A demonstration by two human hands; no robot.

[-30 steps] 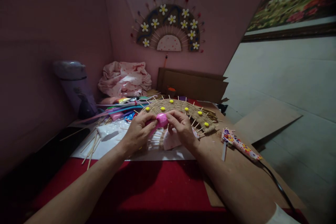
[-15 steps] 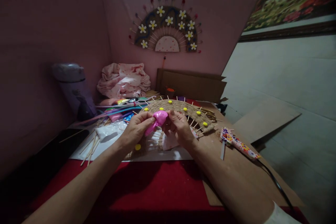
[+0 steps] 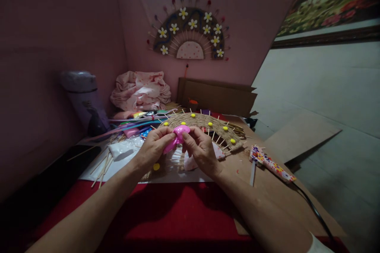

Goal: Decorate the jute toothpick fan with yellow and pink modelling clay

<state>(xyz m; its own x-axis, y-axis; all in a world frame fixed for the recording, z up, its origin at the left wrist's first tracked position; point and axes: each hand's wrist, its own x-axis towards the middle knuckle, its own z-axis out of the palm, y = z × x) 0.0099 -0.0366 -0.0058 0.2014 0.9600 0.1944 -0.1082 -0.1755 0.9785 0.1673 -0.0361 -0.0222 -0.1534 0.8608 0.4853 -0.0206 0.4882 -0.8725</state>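
A shiny pink plastic packet [image 3: 179,133], its contents hard to make out, is held up over the table. My left hand [image 3: 157,145] pinches its left side between thumb and fingers. On the other side my right hand [image 3: 201,148] grips its right edge, thumb bent in against the packet. Just behind and below both hands lies a twine-wrapped fan shape [image 3: 202,120] with thin sticks poking out and several yellow dots on it. My hands and the packet hide part of its middle. One yellow dot [image 3: 156,167] shows near my left wrist.
A flower-print glue gun [image 3: 273,165] with a black cord lies on brown board at right. Loose sticks [image 3: 102,168] and a clear bag [image 3: 123,149] are at left. Behind stand a purple bottle [image 3: 86,102], crumpled pink cloth [image 3: 141,91] and cardboard [image 3: 218,95]. A flowered fan [image 3: 190,27] hangs behind.
My right thumb and fingers have shifted inward and lower on the pink packet. My left hand keeps its hold almost unmoved. The view has shifted very slightly.
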